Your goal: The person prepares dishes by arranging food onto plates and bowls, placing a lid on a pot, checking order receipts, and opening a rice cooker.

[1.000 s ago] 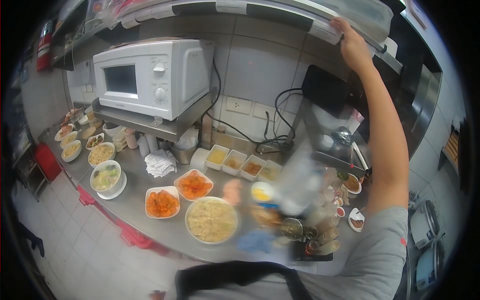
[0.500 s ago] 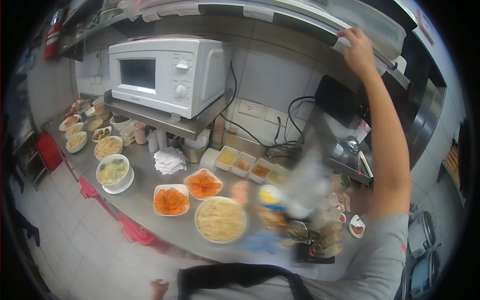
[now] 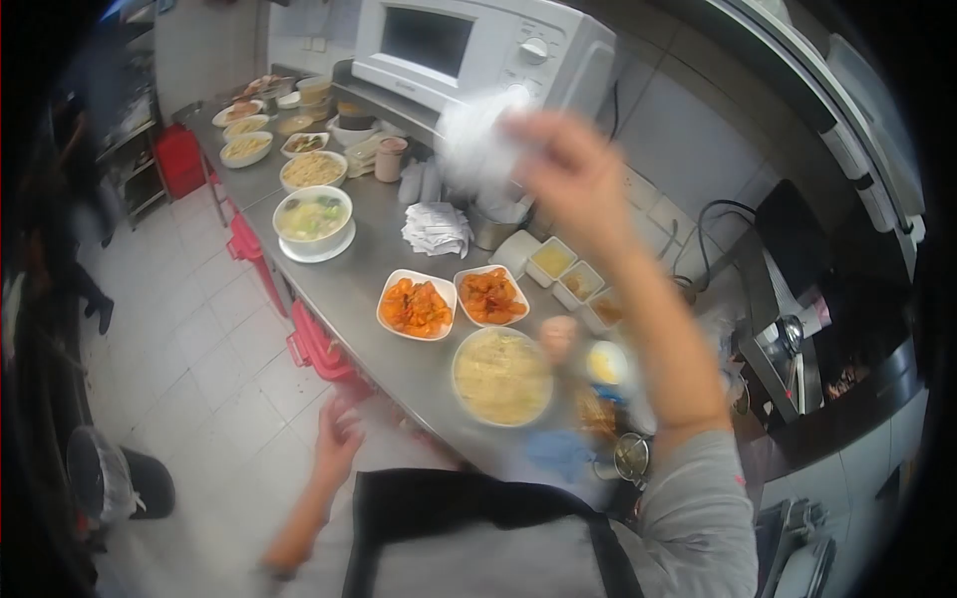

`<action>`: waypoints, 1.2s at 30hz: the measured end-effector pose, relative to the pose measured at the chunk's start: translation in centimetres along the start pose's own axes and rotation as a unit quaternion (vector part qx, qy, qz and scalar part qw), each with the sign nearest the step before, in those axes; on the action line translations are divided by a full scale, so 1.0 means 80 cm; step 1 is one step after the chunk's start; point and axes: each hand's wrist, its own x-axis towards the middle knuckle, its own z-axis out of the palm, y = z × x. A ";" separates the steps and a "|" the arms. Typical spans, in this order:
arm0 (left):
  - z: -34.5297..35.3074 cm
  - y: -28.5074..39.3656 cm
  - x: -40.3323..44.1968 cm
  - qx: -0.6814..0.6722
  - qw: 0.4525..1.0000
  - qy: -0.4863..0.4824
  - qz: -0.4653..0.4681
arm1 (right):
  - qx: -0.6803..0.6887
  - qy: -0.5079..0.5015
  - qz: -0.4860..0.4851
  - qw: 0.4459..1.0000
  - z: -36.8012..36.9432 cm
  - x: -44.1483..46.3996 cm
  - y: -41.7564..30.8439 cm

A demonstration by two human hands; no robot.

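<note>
Upper centre, the right hand (image 3: 576, 179) clamps its fingers on a blurred, filmy white wad (image 3: 477, 149); lower left, the left hand (image 3: 339, 437) has fingers apart. White bowls (image 3: 331, 237) line the smooth steel tabletop (image 3: 419, 369) beside square floor tiles (image 3: 199, 339).

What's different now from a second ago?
The right hand has left the shelf edge and swung left, in front of the microwave; its fingers now seem to hold a blurry white thing. The left hand has come up into fuller view. The orange food stayed put on the counter.
</note>
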 end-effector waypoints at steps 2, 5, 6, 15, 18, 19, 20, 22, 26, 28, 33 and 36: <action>0.065 0.098 0.018 -0.089 0.986 -0.027 0.138 | -0.003 -0.111 -0.005 0.994 0.057 -0.087 0.012; 0.099 0.137 0.046 -0.140 0.979 -0.010 0.148 | 0.098 -0.188 0.173 0.962 0.110 -0.178 0.028; 0.100 0.134 0.062 -0.104 0.983 -0.022 0.148 | 0.136 -0.143 0.201 0.960 0.121 -0.197 0.033; 0.124 0.120 0.417 0.100 0.959 -0.035 0.263 | -0.097 0.015 0.228 0.969 0.089 -0.307 0.057; 0.151 0.100 0.547 0.228 0.930 0.002 0.290 | -0.137 0.112 0.295 0.939 0.083 -0.323 0.045; 0.159 0.096 0.577 0.251 0.910 0.014 0.330 | -0.138 0.142 0.334 0.922 0.087 -0.325 0.040; 0.168 0.114 0.580 0.265 0.928 0.024 0.259 | -0.143 0.159 0.347 0.913 0.093 -0.322 0.035; 0.161 0.084 0.605 0.205 0.956 -0.026 0.209 | -0.149 0.182 0.377 0.896 0.105 -0.311 0.021; 0.134 -0.028 0.659 0.515 0.813 -0.147 0.227 | -0.244 0.073 0.335 0.907 0.102 -0.231 -0.012; 0.137 0.013 0.627 0.598 0.750 -0.168 0.226 | -0.290 -0.016 0.266 0.919 0.075 -0.170 -0.026; 0.124 0.131 0.562 0.601 0.682 -0.315 0.272 | -0.522 -0.026 -0.027 0.852 0.001 0.045 -0.057; 0.092 0.316 0.489 0.416 0.588 -0.644 0.259 | -0.574 0.026 -0.196 0.795 -0.041 0.188 -0.038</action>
